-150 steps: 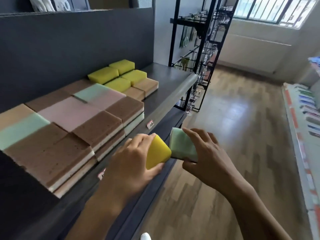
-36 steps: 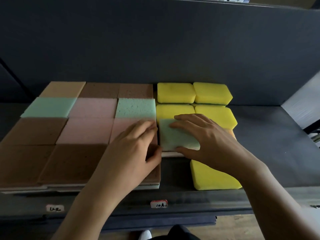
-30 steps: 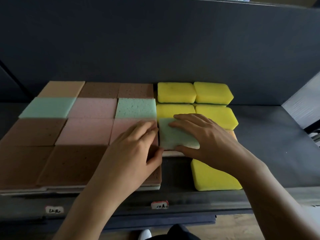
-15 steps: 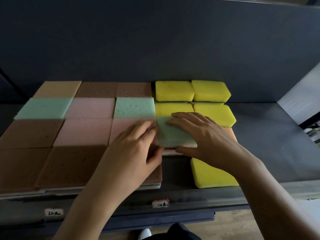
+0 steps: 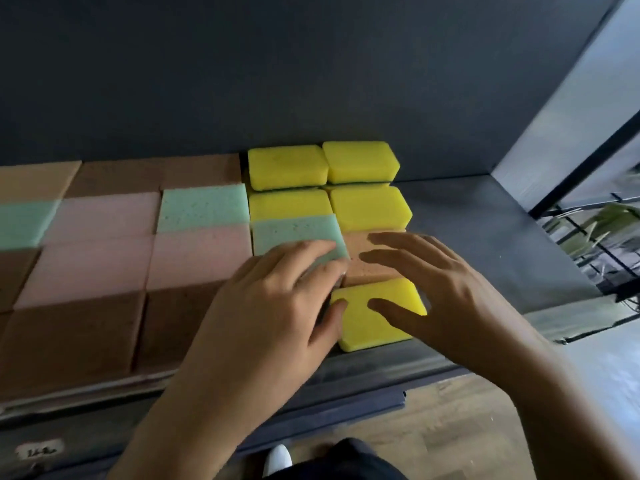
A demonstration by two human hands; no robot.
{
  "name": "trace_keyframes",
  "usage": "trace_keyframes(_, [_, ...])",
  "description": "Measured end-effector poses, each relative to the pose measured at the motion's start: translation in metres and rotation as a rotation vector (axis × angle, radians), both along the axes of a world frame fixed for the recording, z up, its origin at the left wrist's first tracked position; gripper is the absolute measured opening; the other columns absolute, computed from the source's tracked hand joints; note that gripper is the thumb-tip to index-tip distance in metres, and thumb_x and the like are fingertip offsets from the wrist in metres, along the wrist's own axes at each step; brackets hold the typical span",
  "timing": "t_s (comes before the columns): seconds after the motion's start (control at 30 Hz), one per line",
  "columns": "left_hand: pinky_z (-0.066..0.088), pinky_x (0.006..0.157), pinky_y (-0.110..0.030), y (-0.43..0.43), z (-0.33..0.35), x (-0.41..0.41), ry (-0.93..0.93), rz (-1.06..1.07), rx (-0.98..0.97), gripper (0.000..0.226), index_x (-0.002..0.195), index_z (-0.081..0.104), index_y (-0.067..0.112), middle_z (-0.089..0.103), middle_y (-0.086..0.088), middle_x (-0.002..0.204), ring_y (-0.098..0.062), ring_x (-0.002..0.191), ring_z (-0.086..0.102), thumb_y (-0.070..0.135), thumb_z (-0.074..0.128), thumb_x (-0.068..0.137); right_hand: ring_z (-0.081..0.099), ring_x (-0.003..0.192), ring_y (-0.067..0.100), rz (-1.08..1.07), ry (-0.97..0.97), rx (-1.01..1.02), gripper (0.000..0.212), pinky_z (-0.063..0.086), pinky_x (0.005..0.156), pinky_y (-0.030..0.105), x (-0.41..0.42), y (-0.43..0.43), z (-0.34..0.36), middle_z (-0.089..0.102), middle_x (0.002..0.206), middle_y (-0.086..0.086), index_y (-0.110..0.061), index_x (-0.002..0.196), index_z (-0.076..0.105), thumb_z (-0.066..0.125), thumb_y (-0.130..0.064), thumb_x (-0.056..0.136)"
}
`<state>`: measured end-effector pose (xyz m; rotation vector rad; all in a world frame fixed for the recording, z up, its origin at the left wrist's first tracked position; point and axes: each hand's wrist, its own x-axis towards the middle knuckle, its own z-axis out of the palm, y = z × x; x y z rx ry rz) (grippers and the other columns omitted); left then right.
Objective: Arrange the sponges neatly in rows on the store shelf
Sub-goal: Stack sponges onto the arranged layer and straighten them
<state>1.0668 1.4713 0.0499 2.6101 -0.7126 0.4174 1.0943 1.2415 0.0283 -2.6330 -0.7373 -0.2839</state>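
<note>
Head camera looks down on a dark shelf (image 5: pixel 485 237) where one paper price tag (image 5: pixel 40 452) sits on the front edge at lower left; it carries handwriting, too blurred to read. No other writing shows.

Five yellow sponges (image 5: pixel 287 166) are in view: four in a tight two-by-two block at the back, and a front yellow sponge (image 5: pixel 363 329) near the shelf's edge. Three green ones show: one at the far left, one in the middle, and a green sponge (image 5: pixel 291 232) lying just in front of the yellow block. Three pink sponges (image 5: pixel 104 213) lie among at least five brown sponges (image 5: pixel 69 341), all packed edge to edge. An orange sponge (image 5: pixel 354 244) sits between the yellow block and the front yellow sponge, and a second tan one lies at the back left.

The left hand (image 5: pixel 273 306) rests with relaxed fingers flat on the green sponge, its thumb touching the front yellow sponge's left edge. The right hand (image 5: pixel 433 289) is spread with straight fingers over the orange sponge and the front yellow sponge, grasping nothing; whether it touches them I cannot tell.
</note>
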Motion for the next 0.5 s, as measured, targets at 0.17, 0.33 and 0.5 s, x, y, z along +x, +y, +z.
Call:
trace_keyframes(0.17, [0.048,0.085,-0.029,-0.037,-0.022,-0.013,0.046,-0.068,0.045,0.039,0.12,0.065,0.019,0.059,0.005,0.128,-0.015,0.106,0.061,0.035,0.055,0.085,0.052,0.125,0.013,-0.035,0.054,-0.017,0.051,0.053,0.094,0.041,-0.023,-0.03,-0.018,0.053,0.14,-0.012,-0.03,0.132,0.058,0.066,-0.049,0.085])
trace_keyframes(0.33, [0.056,0.084,-0.038,-0.047,-0.045,-0.016,0.145,0.027,0.075,0.041,0.117,0.064,0.017,0.058,0.002,0.127,-0.02,0.109,0.06,0.034,0.066,0.08,0.052,0.124,0.017,-0.031,0.067,-0.03,0.057,0.055,0.089,0.041,-0.024,-0.041,-0.035,0.052,0.141,-0.009,-0.031,0.134,0.054,0.067,-0.051,0.082])
trace_keyframes(0.5, [0.056,0.084,-0.038,-0.052,-0.059,-0.017,0.252,0.118,0.092,0.048,0.12,0.061,0.018,0.053,0.0,0.136,-0.023,0.112,0.059,0.042,0.064,0.078,0.049,0.125,0.018,-0.022,0.097,-0.006,0.061,0.058,0.082,0.042,-0.018,-0.04,-0.045,0.045,0.144,-0.01,-0.032,0.136,0.051,0.074,-0.046,0.081])
